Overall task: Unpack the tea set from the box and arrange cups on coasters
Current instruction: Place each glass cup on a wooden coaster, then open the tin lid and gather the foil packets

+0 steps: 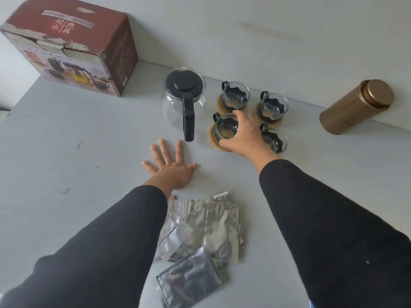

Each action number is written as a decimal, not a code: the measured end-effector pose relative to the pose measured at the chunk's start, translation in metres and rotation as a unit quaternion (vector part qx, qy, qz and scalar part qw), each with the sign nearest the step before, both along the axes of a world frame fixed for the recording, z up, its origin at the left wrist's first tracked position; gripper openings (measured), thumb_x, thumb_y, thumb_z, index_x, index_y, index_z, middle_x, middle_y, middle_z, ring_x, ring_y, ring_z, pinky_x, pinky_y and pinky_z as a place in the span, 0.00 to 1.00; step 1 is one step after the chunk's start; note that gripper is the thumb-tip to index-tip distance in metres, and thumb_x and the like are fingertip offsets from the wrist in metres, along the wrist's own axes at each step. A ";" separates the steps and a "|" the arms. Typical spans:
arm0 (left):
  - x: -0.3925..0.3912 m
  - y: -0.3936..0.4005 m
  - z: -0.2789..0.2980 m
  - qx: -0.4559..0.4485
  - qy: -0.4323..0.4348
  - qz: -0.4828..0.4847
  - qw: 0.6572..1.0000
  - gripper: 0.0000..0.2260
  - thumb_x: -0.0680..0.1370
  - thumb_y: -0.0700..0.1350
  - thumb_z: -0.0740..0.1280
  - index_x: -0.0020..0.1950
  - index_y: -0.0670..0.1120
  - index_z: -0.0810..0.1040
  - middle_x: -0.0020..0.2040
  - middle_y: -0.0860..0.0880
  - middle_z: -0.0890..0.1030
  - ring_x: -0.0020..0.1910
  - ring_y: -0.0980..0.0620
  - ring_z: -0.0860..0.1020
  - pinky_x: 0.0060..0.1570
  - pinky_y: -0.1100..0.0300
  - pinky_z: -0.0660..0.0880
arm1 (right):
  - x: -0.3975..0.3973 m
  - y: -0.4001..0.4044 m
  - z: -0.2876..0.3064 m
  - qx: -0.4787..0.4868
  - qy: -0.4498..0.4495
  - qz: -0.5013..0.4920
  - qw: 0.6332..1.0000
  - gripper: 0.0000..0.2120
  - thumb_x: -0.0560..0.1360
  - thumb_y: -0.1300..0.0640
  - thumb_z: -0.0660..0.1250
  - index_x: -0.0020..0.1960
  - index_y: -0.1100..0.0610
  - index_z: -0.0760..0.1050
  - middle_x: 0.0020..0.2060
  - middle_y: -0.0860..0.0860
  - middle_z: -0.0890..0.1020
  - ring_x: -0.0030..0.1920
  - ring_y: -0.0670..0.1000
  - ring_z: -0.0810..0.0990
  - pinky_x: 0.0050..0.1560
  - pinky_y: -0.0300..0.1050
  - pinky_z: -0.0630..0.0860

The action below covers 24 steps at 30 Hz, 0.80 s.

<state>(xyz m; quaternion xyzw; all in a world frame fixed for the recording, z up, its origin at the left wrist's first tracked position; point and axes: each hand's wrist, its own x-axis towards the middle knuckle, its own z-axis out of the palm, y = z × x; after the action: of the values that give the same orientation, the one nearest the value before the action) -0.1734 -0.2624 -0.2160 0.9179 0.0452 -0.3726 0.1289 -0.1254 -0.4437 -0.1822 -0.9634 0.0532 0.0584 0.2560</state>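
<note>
My right hand (243,134) reaches forward and curls over the near-left cup (225,128), thumb on its near rim and fingers round its far side, so that hand is gripping the glass. That cup sits on a wooden coaster (216,144), whose edge shows below my thumb. My left hand (172,168) lies flat on the grey surface (89,141), fingers spread and straight, holding nothing. It rests well to the left of the gripped cup and just short of the teapot's handle.

The four cups stand in a square to the right of the teapot (183,101). The far-left cup (235,95) and the far-right cup (273,106) each sit on their own wooden coaster. The near-right cup (274,138) is partly hidden behind my right wrist, and I cannot tell whether a coaster lies under it. All cups are clear glass in black holders with handles pointing left.

The teapot is clear glass with a black lid, its black handle pointing toward me, its tip close to the fingertips of my left hand. The box (73,47) stands at the far left against the wall, well apart from both hands, its top edge torn. A gold tin (358,106) lies tilted against the wall at the far right. A pile of silver pouches (200,236) lies near me, between my two black sleeves.
</note>
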 end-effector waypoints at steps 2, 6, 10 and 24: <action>0.000 0.000 -0.001 -0.001 -0.001 0.001 1.000 0.33 0.79 0.64 0.45 0.74 0.56 0.28 0.71 0.43 0.22 0.71 0.39 0.25 0.69 0.34 0.35 | 0.000 0.000 -0.001 -0.004 0.003 0.001 1.000 0.41 0.65 0.53 0.74 0.73 0.57 0.59 0.69 0.54 0.66 0.70 0.54 0.64 0.66 0.44 0.64; 0.001 0.001 -0.001 -0.001 -0.005 -0.002 1.000 0.33 0.79 0.64 0.45 0.74 0.55 0.28 0.71 0.43 0.22 0.71 0.39 0.25 0.69 0.34 0.35 | 0.001 -0.001 -0.002 -0.005 0.005 0.003 1.000 0.42 0.65 0.53 0.74 0.74 0.57 0.59 0.70 0.55 0.65 0.70 0.54 0.63 0.66 0.45 0.64; 0.000 0.001 -0.004 0.000 -0.007 -0.004 1.000 0.33 0.79 0.64 0.45 0.74 0.55 0.28 0.71 0.43 0.22 0.71 0.39 0.25 0.69 0.34 0.35 | -0.003 -0.003 0.000 -0.002 -0.010 0.013 1.000 0.44 0.65 0.52 0.74 0.75 0.56 0.56 0.70 0.55 0.64 0.71 0.54 0.63 0.67 0.45 0.64; -0.012 0.013 0.017 -0.028 -0.129 0.005 0.991 0.19 0.82 0.50 0.53 0.72 0.46 0.65 0.72 0.42 0.62 0.71 0.41 0.61 0.66 0.48 0.62 | -0.074 -0.042 0.056 0.014 -0.110 -0.049 0.993 0.41 0.67 0.51 0.74 0.74 0.56 0.58 0.70 0.53 0.64 0.71 0.51 0.62 0.69 0.43 0.62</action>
<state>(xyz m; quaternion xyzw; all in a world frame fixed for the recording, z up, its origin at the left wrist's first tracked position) -0.1850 -0.2492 -0.1994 0.9541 0.0226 -0.2516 0.1608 -0.1994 -0.4853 -0.1259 -0.9565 0.0710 -0.0593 0.2768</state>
